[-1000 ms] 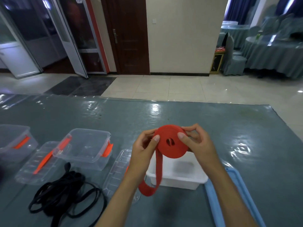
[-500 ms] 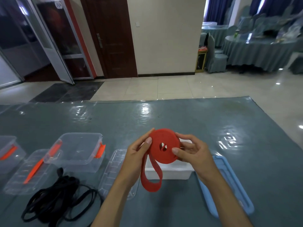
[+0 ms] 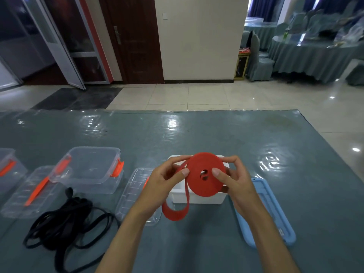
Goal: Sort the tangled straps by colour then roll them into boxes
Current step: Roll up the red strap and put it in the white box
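Biggest risk here, probably: the coil could spring loose. The red strap roll [image 3: 205, 174] is only held by its flat faces and rim, so if the pinch is eased while the last bit is wound on, the outer turns could be let slip and the whole thing could telescope out sideways. A loose tail [image 3: 175, 210] is left hanging in a loop below the roll, and it could get snagged on the rim of the white box [image 3: 197, 200] or be twisted as it's fed in, which would leave a lumpy final wrap. If the roll is dropped into the box before the end is tucked, it'd likely be undone again.

As for looks: the strap is a bright red flat webbing, wound into a fairly tight disc with a small hole at the centre. It's held up in the air just above the white box, near the front middle of the grey-covered table [image 3: 216, 134].

The left hand [image 3: 163, 186] is curled round the roll's left edge, thumb pressed on the face, with the tail fed under it. The right hand [image 3: 234, 180] is pinched on the right side, thumb near the centre hole, fingers wrapped behind.

The black strap pile [image 3: 67, 219] is left untouched at the left, beside the clear boxes [image 3: 92, 168].
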A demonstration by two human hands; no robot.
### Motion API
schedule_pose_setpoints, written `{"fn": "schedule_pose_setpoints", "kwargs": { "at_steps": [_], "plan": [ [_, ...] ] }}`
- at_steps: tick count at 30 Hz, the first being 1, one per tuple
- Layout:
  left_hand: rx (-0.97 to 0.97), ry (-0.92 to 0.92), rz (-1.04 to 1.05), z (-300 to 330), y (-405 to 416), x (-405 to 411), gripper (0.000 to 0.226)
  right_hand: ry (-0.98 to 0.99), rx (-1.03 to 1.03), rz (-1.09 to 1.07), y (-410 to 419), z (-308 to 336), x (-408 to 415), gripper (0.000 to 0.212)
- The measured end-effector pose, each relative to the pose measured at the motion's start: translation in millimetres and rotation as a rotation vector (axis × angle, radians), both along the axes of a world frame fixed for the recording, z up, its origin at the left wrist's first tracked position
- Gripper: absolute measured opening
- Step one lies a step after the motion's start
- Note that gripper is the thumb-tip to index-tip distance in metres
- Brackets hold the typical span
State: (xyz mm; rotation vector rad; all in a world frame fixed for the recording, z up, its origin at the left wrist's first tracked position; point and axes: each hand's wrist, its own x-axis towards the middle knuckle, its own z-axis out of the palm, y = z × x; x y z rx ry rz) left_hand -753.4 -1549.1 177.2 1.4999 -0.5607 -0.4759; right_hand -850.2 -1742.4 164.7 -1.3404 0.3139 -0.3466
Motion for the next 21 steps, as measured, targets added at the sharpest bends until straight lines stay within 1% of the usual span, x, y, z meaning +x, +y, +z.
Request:
{"fn": "schedule_pose_setpoints", "kwargs": {
  "at_steps": [2, 4, 10, 13, 15, 18, 21],
  "plan": [
    [0.021, 0.005, 0.036, -1, 1, 1, 0.034, 0.032, -0.010, 0.033, -3, -4, -1, 0.046],
    [0.005, 0.044, 0.041, -4, 1, 1, 0.032, 0.038, -0.008, 0.026, -2, -8, -1, 0.047],
    [-0.041, 0.023, 0.142, -21, -10, -6, 0.006, -0.051, -0.016, -0.096, 3, -5, 6, 0.034],
    [-0.031, 0.047, 0.117, -23, -8, -6, 0.016, -0.040, -0.018, -0.118, 3, -6, 8, 0.037],
    [-0.021, 0.034, 0.131, -22, -6, -4, 0.020, -0.011, -0.021, -0.033, -1, -6, 8, 0.038],
    [-0.010, 0.002, 0.171, -24, -3, 1, 0.019, 0.075, -0.029, 0.119, -8, -6, 10, 0.046],
    [-0.035, -0.008, 0.260, -32, -6, 1, 0.024, 0.083, -0.096, 0.140, -10, -6, 16, 0.046]
  ]
}}
